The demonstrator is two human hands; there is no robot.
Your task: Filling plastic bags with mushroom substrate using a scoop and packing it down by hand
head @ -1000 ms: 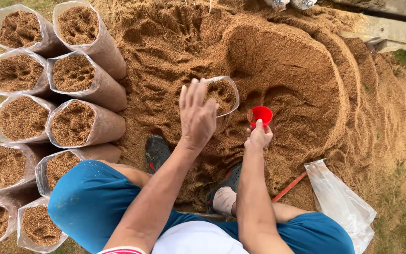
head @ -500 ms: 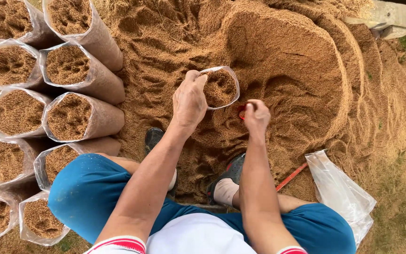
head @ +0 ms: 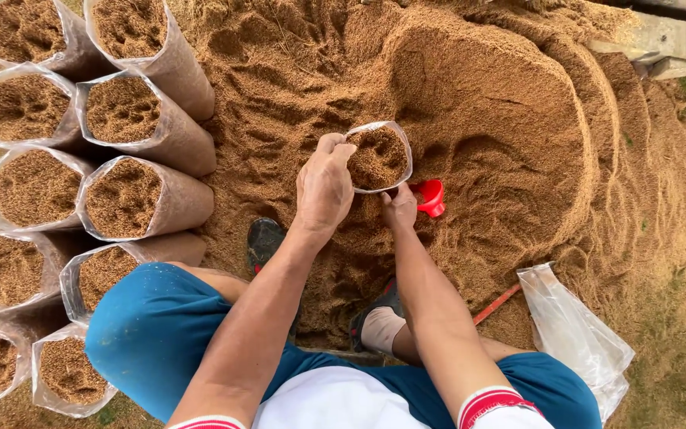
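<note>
Hands both on one clear plastic bag filled with brown sawdust-like material [head: 377, 156], standing upright in the big loose brown heap [head: 486, 119], just far of the person's knees. Left hand [head: 324, 187] grip: fingers curled over the bag's left rim, pinching the plastic. Right hand [head: 399, 207] at the bag's near-right edge; grip looks narrow, fingers against the bag wall, but thumb side is hidden so can't tell whether it actually clamps. Small red scoop [head: 429, 196] lies on the heap just right of the right hand, touching or nearly so, can't tell which. Row of filled clear plastic bags [head: 121, 195] packed together at left, running near to far in two columns, tops open. Flat empty clear plastic bags [head: 573, 334] lie at near right on the heap's edge, with a thin red stick [head: 495, 304] just left of them. Dark shoe [head: 263, 241] on the heap between the arms' near side and the bag row. Blue shorts [head: 144, 334] at near edge.
</note>
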